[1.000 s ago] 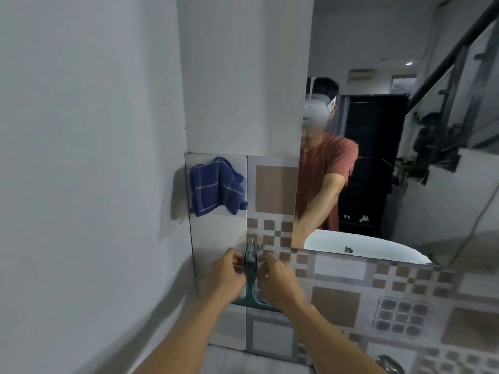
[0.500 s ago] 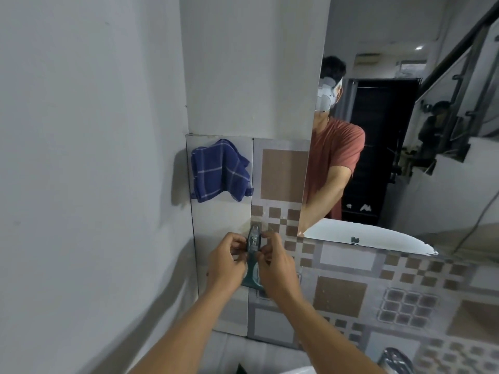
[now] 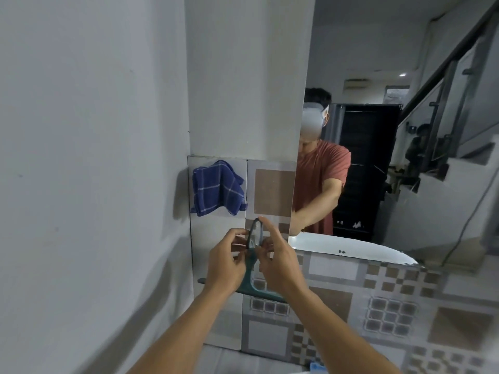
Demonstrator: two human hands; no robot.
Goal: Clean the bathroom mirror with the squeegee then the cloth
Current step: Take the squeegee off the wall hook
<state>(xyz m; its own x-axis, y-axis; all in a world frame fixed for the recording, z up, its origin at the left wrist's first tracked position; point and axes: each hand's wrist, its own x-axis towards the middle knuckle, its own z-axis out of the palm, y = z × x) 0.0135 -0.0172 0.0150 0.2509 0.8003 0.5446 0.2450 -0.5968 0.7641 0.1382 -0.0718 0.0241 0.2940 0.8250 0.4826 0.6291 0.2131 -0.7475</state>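
Observation:
A dark green squeegee hangs handle up against the tiled wall, its blade running level at the bottom. My left hand pinches the looped top of its handle from the left. Opposite it, my right hand grips the same loop from the right, with the forefinger raised. A blue checked cloth hangs on the tile just above and to the left. The mirror fills the upper right and reflects a person in a red shirt.
A plain white wall stands close on the left. Brown and grey patterned tiles run below the mirror. A white pillar face rises above the cloth. A small blue object peeks in at the bottom edge.
Both hands have stayed on the squeegee's handle top while the view shifted. My right forefinger has lifted off the handle, and the loop now shows between my fingers.

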